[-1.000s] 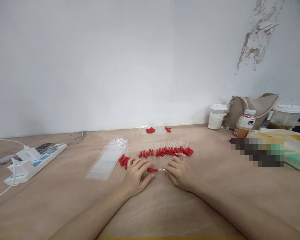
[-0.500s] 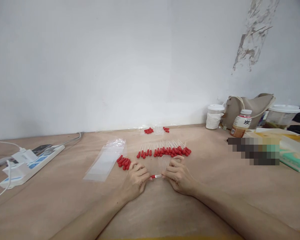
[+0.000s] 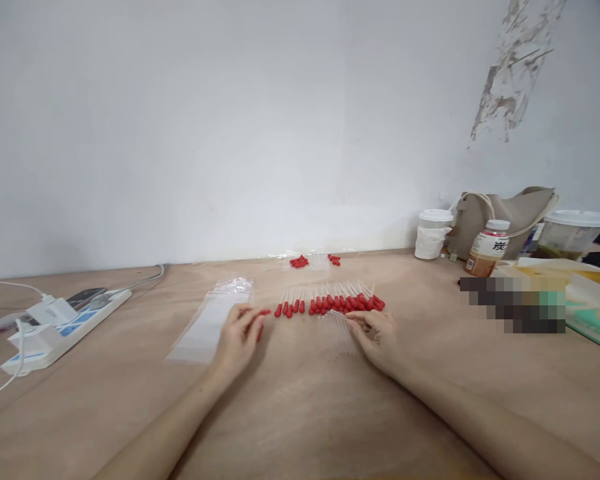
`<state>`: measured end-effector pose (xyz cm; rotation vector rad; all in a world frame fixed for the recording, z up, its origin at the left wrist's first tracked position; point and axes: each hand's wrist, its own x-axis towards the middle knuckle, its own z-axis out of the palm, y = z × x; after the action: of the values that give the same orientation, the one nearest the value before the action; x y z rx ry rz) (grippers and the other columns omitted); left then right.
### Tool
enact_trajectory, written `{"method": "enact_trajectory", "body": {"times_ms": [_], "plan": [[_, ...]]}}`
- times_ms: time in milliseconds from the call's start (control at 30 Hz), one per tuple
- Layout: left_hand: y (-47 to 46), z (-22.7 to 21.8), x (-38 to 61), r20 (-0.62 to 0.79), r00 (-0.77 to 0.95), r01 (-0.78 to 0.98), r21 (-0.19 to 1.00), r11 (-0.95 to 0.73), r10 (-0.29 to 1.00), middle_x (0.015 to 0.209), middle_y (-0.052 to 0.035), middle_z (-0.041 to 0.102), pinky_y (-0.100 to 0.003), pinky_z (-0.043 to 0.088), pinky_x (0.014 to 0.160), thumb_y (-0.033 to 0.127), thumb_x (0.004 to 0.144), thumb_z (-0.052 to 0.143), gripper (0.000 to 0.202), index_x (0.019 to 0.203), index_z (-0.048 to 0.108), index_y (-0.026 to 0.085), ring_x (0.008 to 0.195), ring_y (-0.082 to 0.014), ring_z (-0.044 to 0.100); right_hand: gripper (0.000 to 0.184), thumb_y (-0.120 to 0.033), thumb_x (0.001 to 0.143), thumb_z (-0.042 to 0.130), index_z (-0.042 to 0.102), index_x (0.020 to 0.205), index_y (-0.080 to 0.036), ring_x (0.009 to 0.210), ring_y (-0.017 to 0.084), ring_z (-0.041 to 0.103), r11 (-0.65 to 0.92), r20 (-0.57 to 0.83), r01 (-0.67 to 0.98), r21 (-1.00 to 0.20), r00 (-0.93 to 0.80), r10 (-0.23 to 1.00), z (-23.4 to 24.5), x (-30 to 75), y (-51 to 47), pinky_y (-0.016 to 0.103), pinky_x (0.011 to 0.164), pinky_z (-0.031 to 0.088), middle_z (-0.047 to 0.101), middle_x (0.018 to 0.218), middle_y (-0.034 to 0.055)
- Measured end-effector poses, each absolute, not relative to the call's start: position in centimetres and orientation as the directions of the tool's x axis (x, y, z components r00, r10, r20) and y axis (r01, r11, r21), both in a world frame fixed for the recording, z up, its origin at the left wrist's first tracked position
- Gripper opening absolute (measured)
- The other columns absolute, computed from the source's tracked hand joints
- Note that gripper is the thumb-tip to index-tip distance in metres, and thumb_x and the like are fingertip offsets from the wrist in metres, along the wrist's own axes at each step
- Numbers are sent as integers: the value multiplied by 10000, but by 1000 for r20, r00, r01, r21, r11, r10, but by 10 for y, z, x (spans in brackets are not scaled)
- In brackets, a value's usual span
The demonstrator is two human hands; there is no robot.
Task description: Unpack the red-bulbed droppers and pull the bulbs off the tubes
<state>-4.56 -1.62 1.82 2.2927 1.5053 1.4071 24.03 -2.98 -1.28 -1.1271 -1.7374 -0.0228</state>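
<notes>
My left hand (image 3: 237,340) is over the loose red bulbs, most of them hidden by it. Its thumb and fingers pinch a red rubber bulb (image 3: 264,312). With thumb and fingertips, my right hand (image 3: 377,333) grips a thin clear dropper tube (image 3: 338,314), pointing left. Below it lie several bare clear tubes (image 3: 340,337). Just beyond both hands runs a row of droppers (image 3: 330,305), red bulbs toward me and clear stems away. Clear zip bags (image 3: 200,330) lie left of my left hand.
By the wall are more red bulbs (image 3: 299,262) in clear plastic. A power strip (image 3: 65,340) with chargers and cables lies left. At right stand a lidded cup (image 3: 430,237), a drink bottle (image 3: 487,250), a grey bag (image 3: 517,213) and a tissue pack (image 3: 595,320).
The bulb and tube between my hands are no longer there. My left hand has moved left and away from me onto the loose bulbs; my right hand has shifted right, now holding a bare tube.
</notes>
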Motion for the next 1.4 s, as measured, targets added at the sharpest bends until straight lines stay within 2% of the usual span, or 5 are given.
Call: {"method": "enact_trajectory", "body": {"times_ms": [200, 467, 900, 1267, 1400], "plan": [[9, 38, -103, 341, -201, 480, 851, -211, 918, 898, -48, 618, -294, 469, 696, 406, 714, 507, 355, 973, 632, 196, 778, -176, 574, 180, -265, 812, 488, 664, 796, -230, 607, 122, 559, 623, 756, 693, -362, -172, 631, 12, 222, -18, 302, 718, 330, 667, 678, -2], [12, 19, -97, 523, -126, 717, 635, -287, 843, 789, -12, 588, -233, 394, 533, 463, 704, 524, 352, 906, 561, 177, 622, -134, 508, 187, -187, 790, 487, 644, 689, -201, 672, 129, 462, 620, 739, 784, -5, -415, 531, -5, 192, -10, 339, 757, 226, 618, 627, 15], [23, 4, -98, 434, -26, 792, 559, -246, 901, 744, 11, 633, -230, 386, 562, 497, 721, 501, 328, 800, 618, 201, 616, -136, 497, 474, -632, 666, 522, 653, 871, -225, 778, 174, 458, 645, 543, 748, -156, -481, 689, -1, 195, -31, 369, 770, 239, 582, 748, 29], [22, 9, -106, 410, -42, 788, 574, -222, 911, 766, -6, 627, -242, 408, 615, 468, 785, 416, 334, 804, 595, 186, 658, -149, 529, 263, -371, 819, 458, 631, 702, -211, 657, 131, 520, 486, 591, 787, -381, -196, 782, 17, 229, -11, 315, 705, 269, 600, 652, -8], [14, 18, -97, 571, -78, 856, 458, -239, 817, 872, -35, 614, -277, 410, 671, 426, 777, 451, 286, 843, 598, 189, 769, -188, 532, 247, -409, 781, 483, 549, 685, -190, 530, 112, 493, 434, 527, 770, -468, -151, 837, 8, 258, -10, 285, 637, 309, 562, 565, -33]]}}
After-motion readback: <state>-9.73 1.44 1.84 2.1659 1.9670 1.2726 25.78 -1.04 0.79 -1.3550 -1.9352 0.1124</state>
